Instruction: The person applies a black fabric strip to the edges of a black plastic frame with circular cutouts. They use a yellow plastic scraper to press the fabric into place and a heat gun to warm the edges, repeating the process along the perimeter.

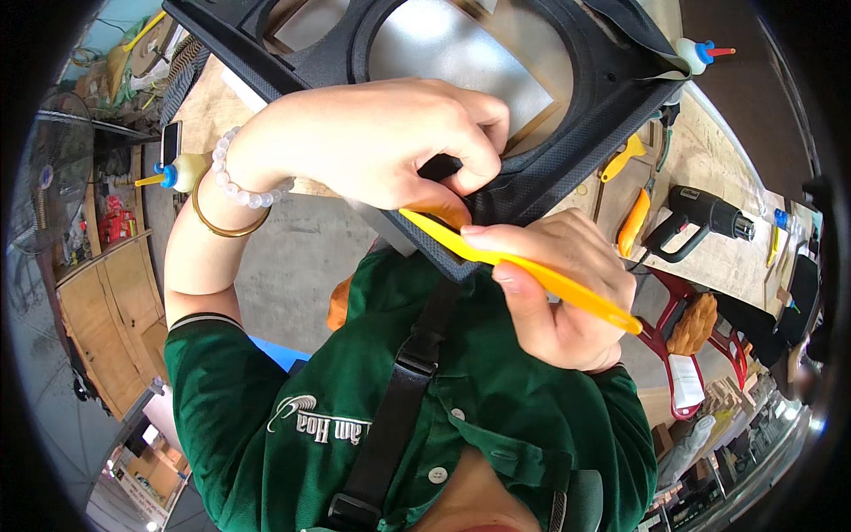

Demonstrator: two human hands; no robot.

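Observation:
A black textured panel [567,115] with a large round opening fills the top of the view, its near corner pointing at my chest. My left hand [381,142] presses on the covering at that corner, fingers curled over the edge. My right hand [554,288] grips a flat yellow plastic scraper [523,266], whose tip lies against the panel's corner edge just under my left fingers. A bead bracelet and a thin bangle [226,222] ring my left wrist.
The wooden workbench [709,142] behind carries a black heat gun [705,213], yellow-handled tools [634,217], and a glue bottle with blue cap [696,53]. Another glue bottle [182,171] stands left. A red stool [700,341] is at right, a fan [58,177] at far left.

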